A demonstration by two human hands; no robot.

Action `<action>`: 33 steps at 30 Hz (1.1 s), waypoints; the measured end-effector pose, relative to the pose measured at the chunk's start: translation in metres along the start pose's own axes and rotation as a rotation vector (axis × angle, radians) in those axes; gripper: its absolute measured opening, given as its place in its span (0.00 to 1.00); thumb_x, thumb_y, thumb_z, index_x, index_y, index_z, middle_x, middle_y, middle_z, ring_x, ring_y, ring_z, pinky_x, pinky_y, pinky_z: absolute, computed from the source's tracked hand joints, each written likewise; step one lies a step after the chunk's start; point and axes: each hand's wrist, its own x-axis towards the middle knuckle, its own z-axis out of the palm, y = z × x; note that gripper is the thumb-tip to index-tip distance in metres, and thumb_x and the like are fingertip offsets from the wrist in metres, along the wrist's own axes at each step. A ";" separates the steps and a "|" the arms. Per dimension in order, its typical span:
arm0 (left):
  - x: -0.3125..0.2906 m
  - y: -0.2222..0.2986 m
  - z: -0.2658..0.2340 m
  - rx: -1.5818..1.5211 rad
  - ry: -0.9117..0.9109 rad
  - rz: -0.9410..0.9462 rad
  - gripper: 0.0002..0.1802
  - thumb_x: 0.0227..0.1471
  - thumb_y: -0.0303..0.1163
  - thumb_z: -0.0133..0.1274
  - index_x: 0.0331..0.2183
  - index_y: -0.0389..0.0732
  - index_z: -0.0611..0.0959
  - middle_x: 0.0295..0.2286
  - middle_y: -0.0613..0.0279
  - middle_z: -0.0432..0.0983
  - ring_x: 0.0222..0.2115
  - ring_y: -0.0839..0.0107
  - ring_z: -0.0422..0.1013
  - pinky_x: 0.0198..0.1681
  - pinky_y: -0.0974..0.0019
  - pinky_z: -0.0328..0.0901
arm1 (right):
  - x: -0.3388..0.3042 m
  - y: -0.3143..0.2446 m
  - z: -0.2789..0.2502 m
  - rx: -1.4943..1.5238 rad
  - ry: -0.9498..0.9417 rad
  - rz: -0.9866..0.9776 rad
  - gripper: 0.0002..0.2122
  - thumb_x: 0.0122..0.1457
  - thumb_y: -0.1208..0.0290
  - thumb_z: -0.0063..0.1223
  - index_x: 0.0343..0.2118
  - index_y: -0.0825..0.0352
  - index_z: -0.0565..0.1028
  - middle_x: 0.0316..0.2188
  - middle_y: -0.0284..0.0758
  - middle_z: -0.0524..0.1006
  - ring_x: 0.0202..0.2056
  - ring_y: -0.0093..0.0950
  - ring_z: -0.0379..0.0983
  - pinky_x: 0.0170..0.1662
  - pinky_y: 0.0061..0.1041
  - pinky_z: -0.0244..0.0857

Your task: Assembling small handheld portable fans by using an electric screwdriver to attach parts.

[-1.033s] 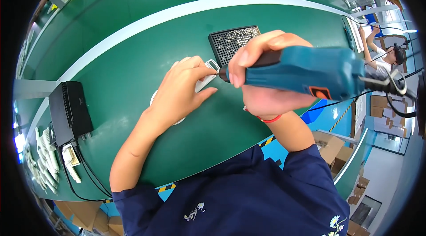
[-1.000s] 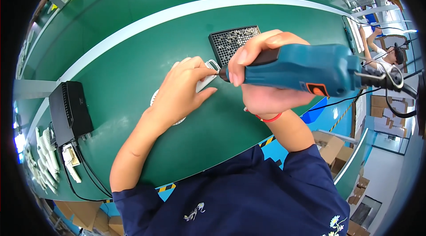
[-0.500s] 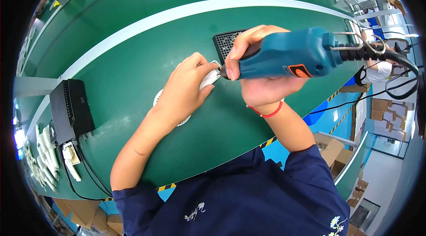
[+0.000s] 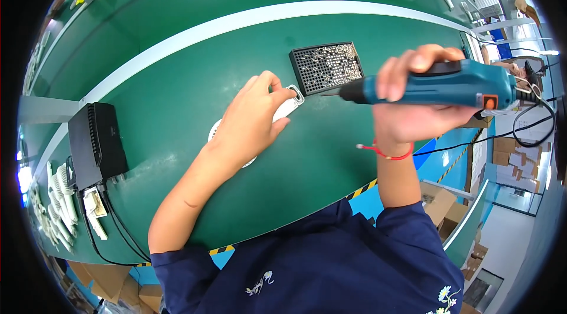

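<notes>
Pinching left hand (image 4: 241, 114): you bend its fingers over the white piece (image 4: 286, 111), forefinger near the looped end, thumb along the side nearer you.
White piece, place: it lies on the green desk (image 4: 283, 196) in front of you, partly under your left hand, its looped end turned away and to the right, just beside the black tray (image 4: 297, 73).
White piece, look: slim, smooth and bar-like, plain white, with a rounded end framing a narrow, dark-lined oval.
Round white part (image 4: 214, 131): its curved edge shows on both sides of your left wrist; your hand hides whether it joins the bar.
Right hand (image 4: 407, 119): you wrap its fingers round the teal driver (image 4: 455, 90), held level above the desk.
Driver bit (image 4: 331, 95): thin and blurred, it points at the looped end, apart from it.
Black tray, contents: small silvery parts lie thickest over the right of its grid of holes.
</notes>
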 end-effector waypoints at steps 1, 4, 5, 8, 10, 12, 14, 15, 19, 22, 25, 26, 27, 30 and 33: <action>0.000 0.002 -0.003 0.039 -0.015 0.001 0.23 0.39 0.22 0.62 0.43 0.38 0.79 0.36 0.54 0.70 0.39 0.55 0.69 0.44 0.57 0.66 | 0.003 -0.007 -0.011 0.030 0.058 -0.023 0.34 0.59 0.34 0.29 0.47 0.65 0.69 0.30 0.42 0.75 0.16 0.31 0.68 0.17 0.28 0.61; 0.000 0.009 -0.006 0.127 -0.088 -0.048 0.28 0.39 0.23 0.62 0.47 0.42 0.77 0.38 0.52 0.71 0.41 0.54 0.69 0.45 0.56 0.67 | 0.004 -0.012 -0.063 -0.071 0.297 0.055 0.26 0.64 0.44 0.28 0.41 0.65 0.69 0.28 0.37 0.71 0.15 0.26 0.61 0.17 0.24 0.56; 0.001 0.009 -0.006 0.161 -0.142 -0.102 0.30 0.40 0.23 0.62 0.49 0.44 0.75 0.39 0.51 0.71 0.41 0.53 0.69 0.46 0.56 0.67 | 0.000 -0.009 -0.092 -0.072 0.361 0.089 0.24 0.64 0.46 0.29 0.41 0.65 0.68 0.29 0.36 0.70 0.16 0.25 0.59 0.17 0.23 0.54; 0.000 0.004 -0.011 0.179 -0.053 0.023 0.30 0.40 0.18 0.55 0.50 0.38 0.72 0.41 0.50 0.71 0.41 0.52 0.69 0.46 0.55 0.66 | -0.008 -0.006 -0.166 0.140 0.566 0.173 0.19 0.62 0.53 0.40 0.40 0.67 0.67 0.30 0.33 0.66 0.19 0.22 0.56 0.21 0.20 0.54; 0.012 0.008 -0.026 0.247 -0.032 0.014 0.30 0.41 0.17 0.54 0.50 0.37 0.72 0.42 0.51 0.72 0.42 0.53 0.69 0.47 0.56 0.66 | -0.013 -0.018 -0.216 0.480 0.488 0.183 0.15 0.62 0.59 0.44 0.39 0.69 0.67 0.28 0.33 0.65 0.19 0.21 0.57 0.21 0.20 0.55; 0.034 -0.001 -0.063 0.417 -0.027 0.121 0.26 0.42 0.17 0.50 0.48 0.37 0.73 0.42 0.53 0.72 0.42 0.54 0.69 0.45 0.55 0.66 | -0.017 -0.009 -0.209 0.582 0.678 0.171 0.11 0.61 0.64 0.44 0.37 0.68 0.66 0.26 0.31 0.64 0.18 0.20 0.57 0.20 0.18 0.55; 0.062 -0.045 -0.085 0.533 0.096 0.302 0.19 0.41 0.19 0.50 0.40 0.40 0.74 0.36 0.57 0.71 0.39 0.56 0.69 0.42 0.56 0.66 | -0.023 0.000 -0.219 0.577 0.633 0.268 0.09 0.61 0.65 0.44 0.36 0.67 0.65 0.26 0.31 0.64 0.18 0.20 0.55 0.19 0.18 0.55; 0.079 -0.058 -0.096 0.620 0.155 0.373 0.17 0.40 0.20 0.51 0.37 0.41 0.74 0.33 0.60 0.71 0.39 0.58 0.69 0.43 0.57 0.65 | -0.024 0.003 -0.231 0.537 0.564 0.314 0.08 0.62 0.67 0.43 0.35 0.66 0.64 0.26 0.30 0.63 0.18 0.20 0.53 0.19 0.17 0.54; 0.148 -0.156 -0.118 1.065 -0.024 0.436 0.09 0.48 0.26 0.50 0.35 0.49 0.75 0.33 0.63 0.74 0.40 0.62 0.73 0.42 0.59 0.68 | -0.029 0.004 -0.251 0.436 0.419 0.305 0.15 0.66 0.60 0.42 0.39 0.71 0.65 0.28 0.32 0.63 0.17 0.19 0.53 0.17 0.17 0.53; 0.151 -0.190 -0.118 1.040 -0.095 0.342 0.08 0.51 0.28 0.47 0.35 0.50 0.76 0.41 0.63 0.73 0.48 0.61 0.70 0.48 0.57 0.66 | -0.038 0.014 -0.269 0.531 0.407 0.284 0.15 0.66 0.60 0.41 0.41 0.71 0.65 0.30 0.34 0.65 0.18 0.21 0.54 0.19 0.18 0.55; 0.100 -0.198 -0.129 1.201 0.236 0.329 0.12 0.51 0.29 0.47 0.39 0.51 0.77 0.54 0.60 0.64 0.57 0.58 0.60 0.55 0.53 0.61 | -0.041 0.029 -0.262 0.582 0.433 0.291 0.16 0.66 0.60 0.41 0.42 0.72 0.65 0.32 0.35 0.66 0.19 0.23 0.55 0.21 0.20 0.56; 0.101 -0.186 -0.122 0.967 0.235 0.103 0.22 0.49 0.26 0.49 0.48 0.52 0.74 0.60 0.57 0.55 0.61 0.56 0.53 0.58 0.52 0.56 | -0.040 0.024 -0.268 0.543 0.423 0.279 0.16 0.66 0.60 0.41 0.42 0.72 0.65 0.33 0.36 0.67 0.19 0.24 0.56 0.22 0.20 0.56; 0.094 -0.176 -0.113 0.962 0.235 0.104 0.22 0.49 0.26 0.49 0.48 0.52 0.74 0.60 0.57 0.55 0.61 0.56 0.53 0.58 0.52 0.56 | -0.039 0.019 -0.272 0.538 0.424 0.279 0.16 0.66 0.60 0.41 0.42 0.72 0.65 0.33 0.36 0.67 0.19 0.24 0.56 0.22 0.20 0.56; 0.066 -0.136 -0.088 0.387 0.699 0.008 0.40 0.41 0.17 0.52 0.58 0.43 0.64 0.58 0.46 0.55 0.59 0.46 0.53 0.58 0.49 0.54 | -0.036 0.013 -0.285 0.540 0.363 0.304 0.16 0.66 0.61 0.40 0.43 0.72 0.65 0.33 0.37 0.66 0.19 0.24 0.56 0.22 0.21 0.56; 0.049 -0.130 -0.039 0.542 0.740 -0.069 0.31 0.44 0.28 0.51 0.54 0.40 0.69 0.54 0.47 0.62 0.53 0.49 0.61 0.55 0.48 0.56 | -0.033 0.010 -0.286 0.515 0.440 0.310 0.14 0.65 0.64 0.41 0.41 0.72 0.65 0.32 0.37 0.66 0.19 0.24 0.55 0.23 0.22 0.57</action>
